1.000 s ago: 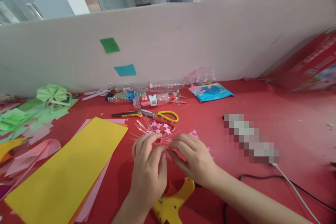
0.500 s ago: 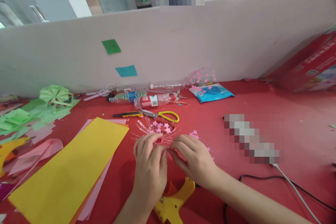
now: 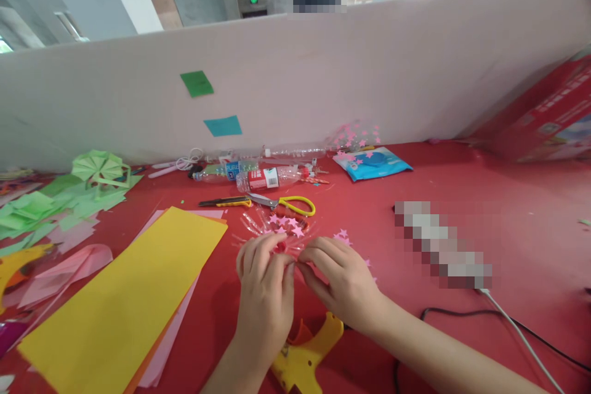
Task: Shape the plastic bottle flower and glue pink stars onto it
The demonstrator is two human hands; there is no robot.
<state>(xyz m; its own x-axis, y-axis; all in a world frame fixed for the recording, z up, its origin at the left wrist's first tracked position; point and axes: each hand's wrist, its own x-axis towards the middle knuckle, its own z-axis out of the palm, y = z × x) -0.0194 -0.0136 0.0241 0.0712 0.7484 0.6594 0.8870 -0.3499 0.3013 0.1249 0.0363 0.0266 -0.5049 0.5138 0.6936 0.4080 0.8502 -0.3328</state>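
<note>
My left hand (image 3: 264, 286) curls over the near side of a clear plastic bottle piece (image 3: 252, 221) cut into spread strips, its fingers closed on the edge. Pink paper stars (image 3: 282, 221) sit on the strips, and a red cap (image 3: 281, 247) shows at the centre. My right hand (image 3: 344, 277) pinches with thumb and forefinger right beside the left thumb; what is between those fingertips is too small to make out. A yellow hot glue gun (image 3: 307, 360) lies just below both hands. More pink stars (image 3: 342, 235) lie on the table by my right knuckles.
Scissors (image 3: 295, 204) and a utility knife (image 3: 225, 202) lie beyond the hands, before plastic bottles (image 3: 265, 178) and a blue wipes packet (image 3: 373, 163). Yellow paper (image 3: 124, 301) and green paper scraps (image 3: 87, 203) lie left. A pixelated long object (image 3: 441, 246) with a cable (image 3: 519, 335) lies right.
The pink stars on the strips have shifted slightly with the cut bottle piece. Both hands stay almost in place, fingertips together.
</note>
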